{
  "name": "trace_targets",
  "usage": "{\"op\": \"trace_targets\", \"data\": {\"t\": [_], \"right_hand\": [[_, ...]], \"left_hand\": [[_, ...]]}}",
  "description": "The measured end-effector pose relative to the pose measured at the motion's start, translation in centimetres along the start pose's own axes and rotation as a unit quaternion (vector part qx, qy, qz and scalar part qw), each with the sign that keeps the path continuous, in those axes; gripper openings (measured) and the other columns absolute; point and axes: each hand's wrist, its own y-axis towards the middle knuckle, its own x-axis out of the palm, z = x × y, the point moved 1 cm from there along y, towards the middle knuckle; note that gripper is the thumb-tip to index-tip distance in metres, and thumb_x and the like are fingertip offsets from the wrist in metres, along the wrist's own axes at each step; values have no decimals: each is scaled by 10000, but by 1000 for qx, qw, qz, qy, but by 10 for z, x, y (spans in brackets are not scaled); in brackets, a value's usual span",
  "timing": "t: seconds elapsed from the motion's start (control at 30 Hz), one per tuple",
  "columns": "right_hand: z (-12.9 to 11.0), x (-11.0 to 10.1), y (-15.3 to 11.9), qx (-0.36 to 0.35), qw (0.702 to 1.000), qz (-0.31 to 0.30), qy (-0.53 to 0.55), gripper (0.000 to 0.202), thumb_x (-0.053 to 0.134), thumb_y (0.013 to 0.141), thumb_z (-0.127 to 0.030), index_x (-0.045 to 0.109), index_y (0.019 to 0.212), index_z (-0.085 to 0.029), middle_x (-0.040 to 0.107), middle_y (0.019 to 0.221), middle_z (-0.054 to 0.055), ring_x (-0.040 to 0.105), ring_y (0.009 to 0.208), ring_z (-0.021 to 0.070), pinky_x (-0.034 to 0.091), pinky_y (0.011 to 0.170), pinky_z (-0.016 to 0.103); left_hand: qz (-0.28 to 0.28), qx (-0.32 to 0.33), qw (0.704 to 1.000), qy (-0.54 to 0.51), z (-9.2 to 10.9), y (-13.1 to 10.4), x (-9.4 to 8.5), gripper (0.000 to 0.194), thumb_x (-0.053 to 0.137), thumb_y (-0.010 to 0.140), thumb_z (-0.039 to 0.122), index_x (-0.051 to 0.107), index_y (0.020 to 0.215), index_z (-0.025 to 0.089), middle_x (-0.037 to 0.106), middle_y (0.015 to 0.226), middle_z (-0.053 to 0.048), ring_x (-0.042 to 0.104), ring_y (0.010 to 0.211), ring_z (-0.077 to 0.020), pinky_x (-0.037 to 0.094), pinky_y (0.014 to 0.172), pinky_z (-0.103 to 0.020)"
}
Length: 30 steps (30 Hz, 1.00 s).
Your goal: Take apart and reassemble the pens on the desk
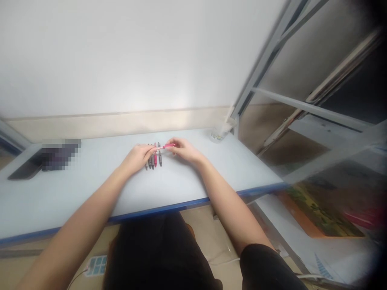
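Observation:
Both hands meet over the table around a slim pen piece with a pink part (168, 145) and a thin pale part. My right hand (181, 149) pinches the pink part. At the pale end, the fingertips of my left hand (140, 156) are closed on it. Under and beside my left hand several grey pens (152, 163) lie side by side on the table, with a pink pen (155, 160) among them. One more grey pen (160, 159) lies slightly to their right, between the hands.
A clear cup (218, 135) stands at the table's back right. On the left lie a dark flat object (27, 167) and a blurred-out item (62, 155). The white table (187, 181) has a blue front edge. A metal frame (263, 72) rises on the right.

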Motion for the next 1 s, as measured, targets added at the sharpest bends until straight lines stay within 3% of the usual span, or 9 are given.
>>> {"op": "trace_targets", "data": {"t": [0.13, 0.2, 0.27, 0.43, 0.67, 0.8, 1.0], "right_hand": [[1, 1, 0, 24, 999, -21, 0, 394, 758, 882, -545, 705, 806, -162, 688, 724, 36, 558, 619, 140, 445, 624, 290], [2, 1, 1, 7, 1000, -6, 18, 311, 846, 796, -444, 706, 859, -174, 686, 737, 10, 565, 635, 134, 442, 616, 274], [3, 1, 1, 5, 999, 9, 39, 354, 912, 716, -359, 708, 950, -189, 715, 795, 5, 595, 656, 134, 457, 612, 266], [3, -1, 1, 52, 998, -12, 41, 364, 834, 829, -499, 704, 855, -160, 715, 734, 37, 573, 572, 116, 461, 575, 269], [-9, -5, -3, 3, 992, 20, 125, 258, 811, 687, -276, 716, 913, -196, 676, 774, -7, 550, 667, 127, 426, 601, 255], [-6, -4, -4, 31, 980, 2, 195, 226, 729, 660, -226, 668, 878, -216, 628, 756, -28, 528, 673, 127, 416, 611, 259], [6, 0, 3, 20, 977, 39, 207, 116, 708, 651, -229, 621, 725, -210, 571, 722, -20, 509, 682, 131, 392, 627, 264]], "left_hand": [[3, 2, 1000, -4, 2, 0, -1, 434, 395, 1077, 439, 711, 858, 237, 749, 820, -51, 673, 795, -248, 478, 890, -397], [-4, -4, 1000, -9, 3, -1, -1, 457, 387, 1080, 442, 711, 835, 233, 733, 782, -48, 656, 745, -238, 487, 873, -396], [-6, -10, 1000, -16, 2, -1, 1, 463, 389, 1079, 443, 723, 835, 233, 734, 775, -50, 652, 721, -235, 502, 848, -393], [43, -8, 999, -31, -2, -1, 9, 428, 421, 1072, 467, 775, 974, 249, 796, 966, -83, 717, 916, -276, 527, 926, -415], [65, -16, 997, -47, 6, 1, 15, 405, 405, 1087, 457, 736, 984, 247, 760, 894, -80, 683, 912, -274, 532, 896, -411], [36, -14, 998, -53, 11, 2, 19, 336, 395, 1106, 438, 666, 1019, 261, 706, 807, -35, 670, 866, -251, 525, 865, -380], [-4, -10, 1000, 1, 9, 8, 25, 309, 397, 1101, 399, 659, 1024, 255, 654, 886, -66, 647, 891, -280, 515, 894, -416]]}}
